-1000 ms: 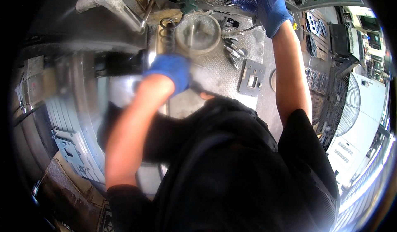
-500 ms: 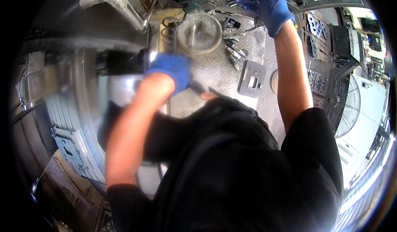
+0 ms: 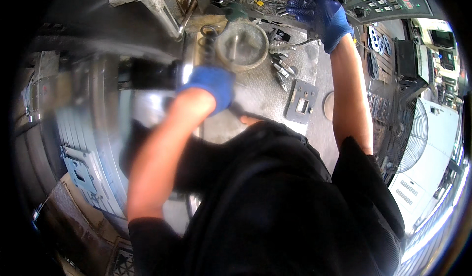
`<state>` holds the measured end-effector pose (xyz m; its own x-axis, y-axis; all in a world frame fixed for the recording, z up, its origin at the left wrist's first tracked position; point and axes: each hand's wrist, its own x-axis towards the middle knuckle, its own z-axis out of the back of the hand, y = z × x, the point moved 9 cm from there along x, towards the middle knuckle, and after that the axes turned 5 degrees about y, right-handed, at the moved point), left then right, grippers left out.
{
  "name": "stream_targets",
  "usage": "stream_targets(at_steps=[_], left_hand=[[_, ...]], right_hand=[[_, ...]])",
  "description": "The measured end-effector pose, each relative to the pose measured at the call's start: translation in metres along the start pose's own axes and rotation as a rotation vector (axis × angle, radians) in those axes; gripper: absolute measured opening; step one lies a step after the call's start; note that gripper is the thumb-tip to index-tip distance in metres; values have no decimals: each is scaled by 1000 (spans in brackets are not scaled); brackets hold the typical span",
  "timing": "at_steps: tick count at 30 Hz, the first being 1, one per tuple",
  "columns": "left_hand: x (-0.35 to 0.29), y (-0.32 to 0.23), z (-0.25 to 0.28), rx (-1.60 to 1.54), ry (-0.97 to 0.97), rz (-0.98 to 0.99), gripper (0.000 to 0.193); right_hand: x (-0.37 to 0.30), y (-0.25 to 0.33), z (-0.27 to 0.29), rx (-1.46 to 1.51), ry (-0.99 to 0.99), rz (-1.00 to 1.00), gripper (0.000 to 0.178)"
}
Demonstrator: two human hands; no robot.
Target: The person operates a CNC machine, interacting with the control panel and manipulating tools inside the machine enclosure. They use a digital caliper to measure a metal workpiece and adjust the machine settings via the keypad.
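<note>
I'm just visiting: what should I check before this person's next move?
1. Gloves on: ok; left hand and right hand both wear blue gloves.
2. Forearms covered: not ok; both are bare.
3. Left hand's grip: cannot tell; it is blurred and its fingers are hidden.
4. Right hand off the control panel: cannot tell; they overlap in view.
5. Grey plate with rectangular opening apart from both hands: ok.
6. Fan caged: ok.

View shifted slightly, more control panel [image 3: 379, 0] showing, right hand [image 3: 326, 19] lower in frame
</note>
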<state>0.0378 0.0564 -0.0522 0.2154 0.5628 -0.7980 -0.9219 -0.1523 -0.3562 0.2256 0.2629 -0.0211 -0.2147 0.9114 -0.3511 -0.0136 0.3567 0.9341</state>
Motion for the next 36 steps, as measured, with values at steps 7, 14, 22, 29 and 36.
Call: stream_targets(at_steps=[7,14,22,29,36], left_hand=[[-5,-3,3,-39,44,22,35],[-3,-1,1,-14,14,17,36],[-4,-3,2,0,11,18,41],[2,-4,6,136,-11,4,44],[18,13,1,198,-227,-99,26]], right_hand=[[5,-3,4,9,58,0,51],[8,-4,9,-39,107,63,51],[10,-5,13,-24,111,68,50],[-4,6,-3,-43,53,45,48],[10,-9,-3,221,127,18,40]])
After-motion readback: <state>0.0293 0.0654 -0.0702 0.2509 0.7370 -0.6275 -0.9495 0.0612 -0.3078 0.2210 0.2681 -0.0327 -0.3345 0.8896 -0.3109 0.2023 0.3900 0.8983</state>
